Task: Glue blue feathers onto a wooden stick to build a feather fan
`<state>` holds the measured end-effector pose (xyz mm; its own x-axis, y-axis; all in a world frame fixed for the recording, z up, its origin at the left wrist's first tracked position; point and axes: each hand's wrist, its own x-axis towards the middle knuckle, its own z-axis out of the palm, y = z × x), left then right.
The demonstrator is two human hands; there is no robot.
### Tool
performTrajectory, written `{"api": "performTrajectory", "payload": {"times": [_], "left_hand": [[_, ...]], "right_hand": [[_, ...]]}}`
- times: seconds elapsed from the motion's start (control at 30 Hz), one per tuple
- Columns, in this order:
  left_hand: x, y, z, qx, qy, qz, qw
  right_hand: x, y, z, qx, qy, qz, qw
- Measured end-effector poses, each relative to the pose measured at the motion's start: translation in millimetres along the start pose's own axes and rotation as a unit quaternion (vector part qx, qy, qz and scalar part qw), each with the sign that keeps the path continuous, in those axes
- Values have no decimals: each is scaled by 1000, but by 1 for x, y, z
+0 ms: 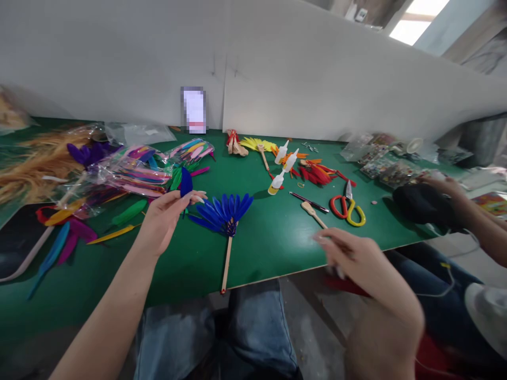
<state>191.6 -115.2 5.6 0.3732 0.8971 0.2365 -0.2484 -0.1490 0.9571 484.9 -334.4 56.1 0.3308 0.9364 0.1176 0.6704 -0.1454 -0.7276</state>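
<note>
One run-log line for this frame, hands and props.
left hand: pinching blue feather | right hand: blurred, empty-looking, at table edge | blue feather fan: flat on green table | scissors: idle

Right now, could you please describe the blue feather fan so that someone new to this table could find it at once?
Start at the green table and look to its near edge, just right of the left hand, which pinches a single blue feather. The blue fan lies flat there, its stick pointing toward the edge. The other fans, yellow and red-orange, lie farther back.
</note>
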Motion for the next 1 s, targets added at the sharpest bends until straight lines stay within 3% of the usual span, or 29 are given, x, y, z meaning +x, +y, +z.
{"api": "performTrajectory", "payload": {"times": [0.07, 0.13, 0.2, 0.33, 0.43, 0.57, 0.67, 0.77, 1.0], "left_hand": [[0, -1, 1, 17, -2, -11, 1000], [0, -2, 4, 43, -2, -24, 999], [-1, -1, 7, 75, -13, -46, 996], [-3, -1, 12, 132, -42, -76, 987], [-5, -2, 17, 141, -37, -67, 987], [-2, -4, 25, 120, -47, -63, 990], [5, -3, 30, 106, -119, -75, 984], [13, -2, 27, 180, -160, -65, 968], [9, -13, 6, 369, -99, 25, 924]], "right_hand": [[21, -2, 17, -45, -70, 17, 996], [44, -3, 39, 17, -107, 20, 994], [71, -3, 63, 61, -110, 42, 991], [127, 4, 106, 21, -126, 51, 991], [153, 10, 125, 10, -163, 72, 984], [160, 18, 130, 85, -203, 98, 971], [158, 24, 128, 135, -241, 79, 958], [156, 28, 129, 161, -239, 65, 955], [152, 31, 137, 161, -194, 49, 967]]}}
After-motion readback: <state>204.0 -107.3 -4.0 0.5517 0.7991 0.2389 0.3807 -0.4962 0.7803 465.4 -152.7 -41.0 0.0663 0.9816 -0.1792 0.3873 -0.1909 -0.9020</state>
